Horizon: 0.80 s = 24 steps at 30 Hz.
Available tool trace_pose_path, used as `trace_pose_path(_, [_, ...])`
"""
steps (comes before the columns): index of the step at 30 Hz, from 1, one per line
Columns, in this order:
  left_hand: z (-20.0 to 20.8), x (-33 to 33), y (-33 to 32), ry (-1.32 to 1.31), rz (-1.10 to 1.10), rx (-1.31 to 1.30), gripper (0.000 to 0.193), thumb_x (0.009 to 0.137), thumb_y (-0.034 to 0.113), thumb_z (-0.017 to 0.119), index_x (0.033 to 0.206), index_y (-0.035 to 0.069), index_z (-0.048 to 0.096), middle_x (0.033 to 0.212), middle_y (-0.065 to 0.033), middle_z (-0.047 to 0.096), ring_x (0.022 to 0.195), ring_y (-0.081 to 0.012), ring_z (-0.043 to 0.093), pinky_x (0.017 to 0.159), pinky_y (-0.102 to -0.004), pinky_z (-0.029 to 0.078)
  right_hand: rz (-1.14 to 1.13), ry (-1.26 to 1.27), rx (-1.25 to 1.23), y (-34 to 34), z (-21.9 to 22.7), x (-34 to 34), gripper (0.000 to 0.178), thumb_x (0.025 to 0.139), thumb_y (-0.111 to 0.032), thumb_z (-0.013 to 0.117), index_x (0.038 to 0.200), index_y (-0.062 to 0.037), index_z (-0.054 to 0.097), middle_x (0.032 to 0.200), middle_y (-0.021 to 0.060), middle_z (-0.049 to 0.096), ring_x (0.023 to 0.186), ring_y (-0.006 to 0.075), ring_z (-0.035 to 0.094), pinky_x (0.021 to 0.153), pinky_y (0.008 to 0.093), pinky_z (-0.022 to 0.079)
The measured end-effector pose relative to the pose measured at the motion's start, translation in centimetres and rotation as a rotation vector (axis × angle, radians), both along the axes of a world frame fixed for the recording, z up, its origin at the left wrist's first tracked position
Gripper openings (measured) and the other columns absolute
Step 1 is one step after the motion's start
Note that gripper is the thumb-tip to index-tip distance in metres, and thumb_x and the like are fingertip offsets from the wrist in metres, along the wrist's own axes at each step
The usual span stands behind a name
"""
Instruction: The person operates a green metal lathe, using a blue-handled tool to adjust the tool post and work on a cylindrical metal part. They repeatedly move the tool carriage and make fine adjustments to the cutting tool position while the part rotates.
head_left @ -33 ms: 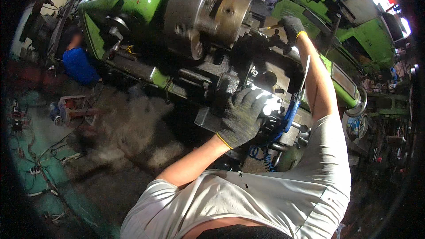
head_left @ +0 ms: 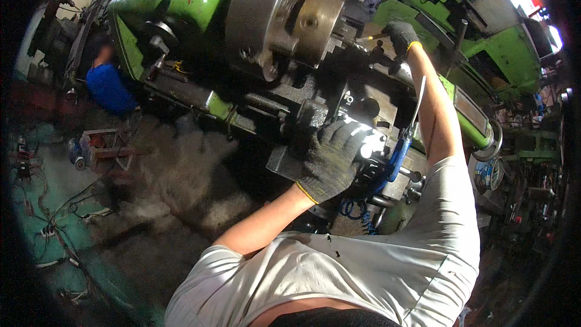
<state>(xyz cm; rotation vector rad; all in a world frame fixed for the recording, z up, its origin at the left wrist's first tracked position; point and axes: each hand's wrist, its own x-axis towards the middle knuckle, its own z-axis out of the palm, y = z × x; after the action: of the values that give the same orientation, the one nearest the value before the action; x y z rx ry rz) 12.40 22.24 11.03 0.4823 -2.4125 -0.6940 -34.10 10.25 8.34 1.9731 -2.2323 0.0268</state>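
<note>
**Green lathe: slim tool near workpiece**

Right hand, gloved: fingers closed round the tool, tip just beside the chucked cylinder. Left hand lies over the carriage; can't tell if its fingers grip.

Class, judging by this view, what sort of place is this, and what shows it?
Probably a machining workshop: there is a large green metal lathe with a thick round grey steel chuck, and a coiled blue hose.

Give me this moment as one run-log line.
left grip: gloved, over lathe carriage | right grip: gloved, holding slim tool near brass-toned cylinder | chuck: partly blurred
</note>
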Motion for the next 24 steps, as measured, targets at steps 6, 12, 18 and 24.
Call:
trace_pose_path(6, [-0.8,0.5,0.1,-0.007,0.085,0.027,0.071,0.074,0.021,0.072,0.141,0.012,0.052,0.146,-0.0113,0.05,0.138,-0.0356,0.043,0.109,-0.0572,0.035,0.043,0.037,0.147,-2.9,1.5,3.5,0.029,0.079,-0.006,0.067,0.106,-0.0128,0.076,0.095,0.0186,0.073,0.093,0.0401,0.071,0.078,0.0451,0.057])
trace_pose_path(12, [-0.8,1.0,-0.1,0.102,0.132,0.016,0.064,0.092,0.045,0.067,0.142,0.008,0.053,0.144,-0.0195,0.049,0.138,-0.0429,0.043,0.116,-0.0574,0.033,-0.056,-0.111,0.027,-3.7,0.6,2.1,0.03,0.087,-0.009,0.061,0.114,-0.0102,0.073,0.113,0.0203,0.071,0.108,0.0404,0.067,0.086,0.0447,0.055])
trace_pose_path(18, [-9.2,7.4,-2.2,0.222,0.4,0.178,0.054,0.101,0.04,0.059,0.139,0.002,0.054,0.141,-0.0226,0.053,0.133,-0.042,0.049,0.115,-0.0505,0.037,-0.156,-0.093,-0.078,-0.9,1.5,0.4,0.04,0.097,-0.036,0.054,0.11,-0.0035,0.072,0.107,0.0224,0.072,0.098,0.0385,0.069,0.084,0.0449,0.051])
trace_pose_path(24, [-22.4,15.9,-6.0,0.071,0.991,0.418,0.05,0.102,0.035,0.06,0.137,0.0,0.056,0.139,-0.0242,0.058,0.131,-0.0425,0.051,0.115,-0.0495,0.037,-0.223,-0.639,-0.396,9.4,3.4,8.3,0.023,0.099,-0.017,0.063,0.114,-0.0014,0.071,0.112,0.0137,0.074,0.101,0.023,0.068,0.094,0.0337,0.051])
